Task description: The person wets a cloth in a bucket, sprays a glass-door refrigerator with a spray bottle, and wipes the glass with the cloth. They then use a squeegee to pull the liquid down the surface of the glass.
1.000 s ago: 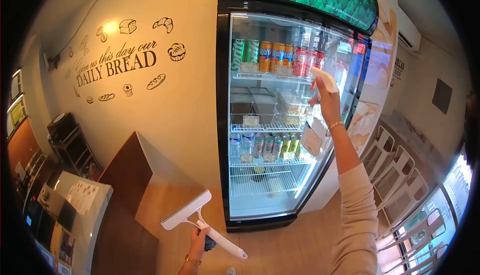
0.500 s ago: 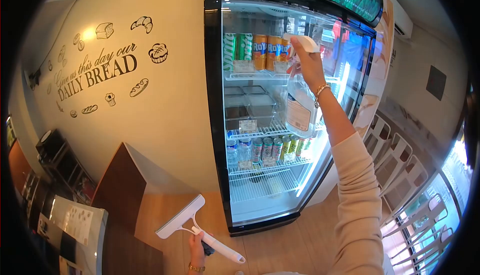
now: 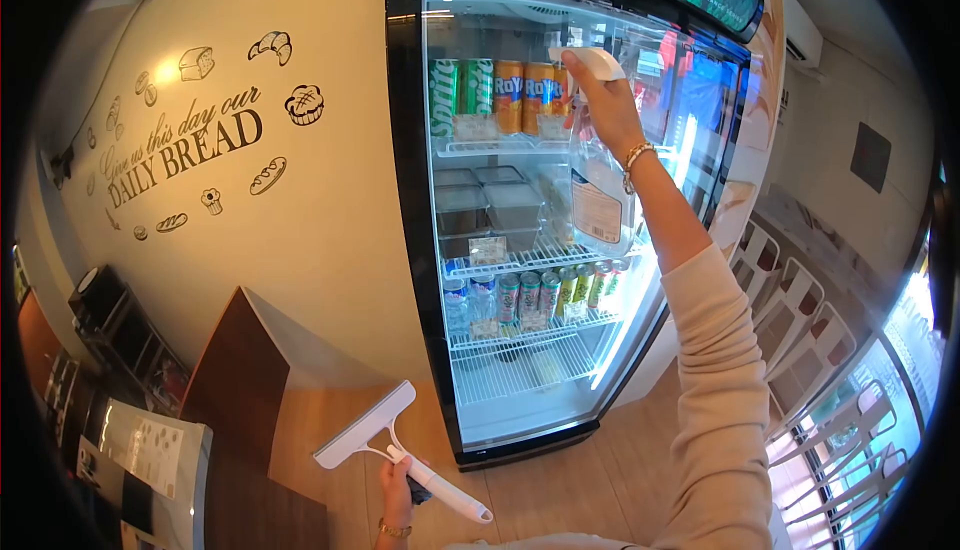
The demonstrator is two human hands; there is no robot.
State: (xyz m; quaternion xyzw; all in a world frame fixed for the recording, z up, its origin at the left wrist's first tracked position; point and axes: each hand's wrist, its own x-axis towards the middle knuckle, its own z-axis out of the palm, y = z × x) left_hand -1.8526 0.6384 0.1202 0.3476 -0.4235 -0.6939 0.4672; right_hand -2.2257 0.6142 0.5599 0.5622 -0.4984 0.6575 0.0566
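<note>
Low in the view, my left hand (image 3: 397,490) is closed around the handle of a white squeegee (image 3: 365,428), its wide blade angled up to the left. Something dark, perhaps a cloth, shows beside the handle in the same hand. Raised in front of the fridge's glass door (image 3: 520,250), my right hand (image 3: 605,100) grips a clear spray bottle (image 3: 600,205) by its white trigger head. The bottle hangs upright and has a printed label. Behind the glass are green and orange cans (image 3: 510,97), stacked clear-lidded containers (image 3: 488,205) and smaller cans (image 3: 540,295).
Left of the fridge is a cream wall with printed bread drawings and lettering (image 3: 185,157). A brown panel (image 3: 240,380) and a counter with a glass case (image 3: 150,460) stand at lower left. White metal chairs (image 3: 800,310) line the right side.
My right hand and the spray bottle have shifted slightly left and up. The view has moved a little, so the fridge sits further left. Both hands keep their holds.
</note>
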